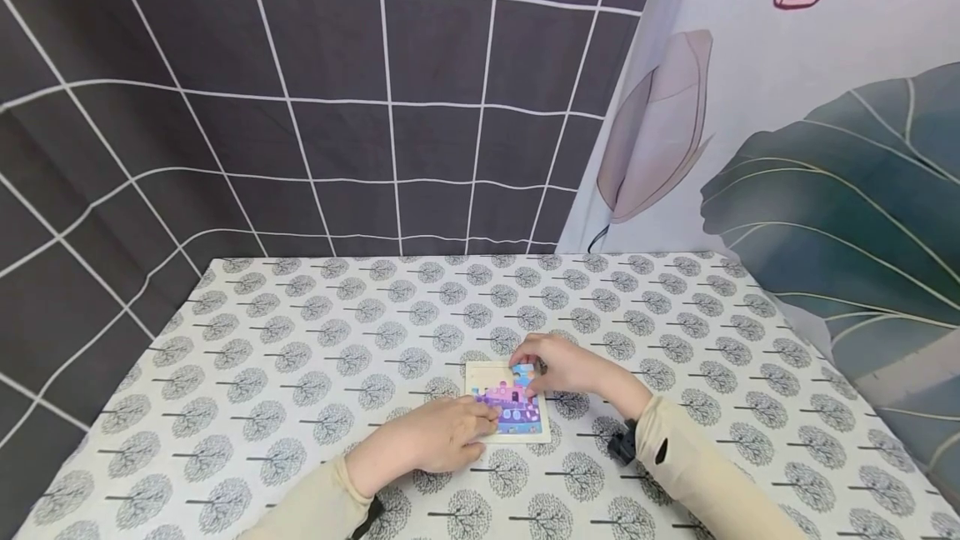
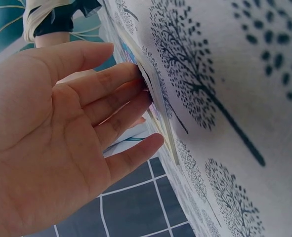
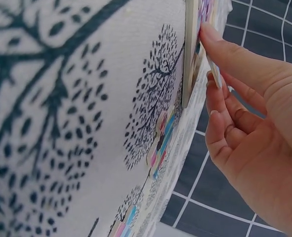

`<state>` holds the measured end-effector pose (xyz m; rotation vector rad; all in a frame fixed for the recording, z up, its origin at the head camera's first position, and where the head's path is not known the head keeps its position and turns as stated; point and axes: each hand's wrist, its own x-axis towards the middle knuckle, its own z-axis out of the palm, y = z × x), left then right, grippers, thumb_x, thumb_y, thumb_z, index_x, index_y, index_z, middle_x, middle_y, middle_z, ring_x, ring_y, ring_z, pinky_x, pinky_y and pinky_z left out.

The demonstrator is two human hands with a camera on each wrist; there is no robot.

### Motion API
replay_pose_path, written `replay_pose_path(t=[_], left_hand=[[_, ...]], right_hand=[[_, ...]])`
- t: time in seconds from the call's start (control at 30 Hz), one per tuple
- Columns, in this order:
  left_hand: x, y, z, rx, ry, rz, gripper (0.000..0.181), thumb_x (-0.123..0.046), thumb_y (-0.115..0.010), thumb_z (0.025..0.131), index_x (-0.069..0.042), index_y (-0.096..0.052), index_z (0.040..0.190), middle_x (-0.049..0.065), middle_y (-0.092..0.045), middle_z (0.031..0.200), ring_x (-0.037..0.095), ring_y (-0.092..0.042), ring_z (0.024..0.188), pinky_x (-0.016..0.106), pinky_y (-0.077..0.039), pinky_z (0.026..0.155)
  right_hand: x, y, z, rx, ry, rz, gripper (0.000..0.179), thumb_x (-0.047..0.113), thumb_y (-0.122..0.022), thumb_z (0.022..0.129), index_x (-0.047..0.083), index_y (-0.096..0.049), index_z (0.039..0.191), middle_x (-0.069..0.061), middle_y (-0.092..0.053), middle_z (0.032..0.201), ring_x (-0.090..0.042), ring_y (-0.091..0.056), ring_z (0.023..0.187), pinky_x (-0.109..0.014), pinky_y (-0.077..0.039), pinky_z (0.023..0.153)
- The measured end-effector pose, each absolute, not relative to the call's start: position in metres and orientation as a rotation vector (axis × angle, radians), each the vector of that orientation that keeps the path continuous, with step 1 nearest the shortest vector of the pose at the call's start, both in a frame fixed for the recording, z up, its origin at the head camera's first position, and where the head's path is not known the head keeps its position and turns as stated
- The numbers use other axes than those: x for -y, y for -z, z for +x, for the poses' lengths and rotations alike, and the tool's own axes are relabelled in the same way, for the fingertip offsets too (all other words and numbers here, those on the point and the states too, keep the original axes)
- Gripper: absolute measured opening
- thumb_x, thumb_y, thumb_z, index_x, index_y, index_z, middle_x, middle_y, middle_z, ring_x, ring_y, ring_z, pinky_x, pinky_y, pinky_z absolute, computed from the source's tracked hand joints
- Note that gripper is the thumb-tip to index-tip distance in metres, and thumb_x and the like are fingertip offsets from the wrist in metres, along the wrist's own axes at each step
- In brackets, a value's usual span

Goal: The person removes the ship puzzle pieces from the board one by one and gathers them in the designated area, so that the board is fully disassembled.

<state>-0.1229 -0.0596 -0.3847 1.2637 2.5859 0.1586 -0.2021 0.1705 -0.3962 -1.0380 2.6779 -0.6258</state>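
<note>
A small jigsaw puzzle in a pale wooden tray [image 1: 487, 375] lies on the table, its pink and purple pieces [image 1: 517, 415] filling the lower part. Over the tray's left lower edge, my left hand [image 1: 447, 436] rests its nearly straight fingertips on the puzzle; the left wrist view shows the palm [image 2: 52, 133] with nothing gripped. At the tray's upper right, my right hand [image 1: 564, 363] pinches a blue puzzle piece [image 1: 522, 372] between thumb and fingers. Seen edge-on in the right wrist view, that piece [image 3: 214, 73] is tilted, and its printed face is mostly hidden.
Loose puzzle pieces [image 3: 161, 140] lie on the cloth beyond the tray in the right wrist view, with more [image 3: 125, 222] at the bottom. A tree-print cloth [image 1: 300, 373] covers the table. Behind it hang a dark grid curtain [image 1: 322, 140] and a leaf-print curtain [image 1: 847, 215].
</note>
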Motion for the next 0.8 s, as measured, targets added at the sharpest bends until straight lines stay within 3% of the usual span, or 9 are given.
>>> replay_pose_path(t=[0.37,0.8], left_hand=[[0.0587,0.3821,-0.1220,-2.589,-0.147,1.254,0.042,-0.027,-0.050,0.094,-0.010,-0.052,0.133,-0.001,-0.042,0.143,0.017,-0.038,0.133,0.035,-0.029,0.112],[0.0582,0.3814,-0.1187,-2.597,-0.160,1.216,0.043,-0.027,-0.051,0.093,-0.010,-0.052,0.133,-0.002,-0.042,0.143,0.018,-0.038,0.133,0.037,-0.030,0.112]], right_hand=[[-0.1746,0.3963,-0.2033,-2.667,0.605,-1.137,0.045,0.019,-0.078,0.070,0.005,-0.066,0.111,0.001,-0.064,0.099,-0.004,-0.054,0.073,-0.025,-0.047,0.077],[-0.1773,0.3977,-0.2001,-2.712,0.577,-1.245,0.042,0.020,-0.077,0.071,0.004,-0.067,0.109,-0.002,-0.067,0.103,-0.010,-0.061,0.089,-0.031,-0.051,0.087]])
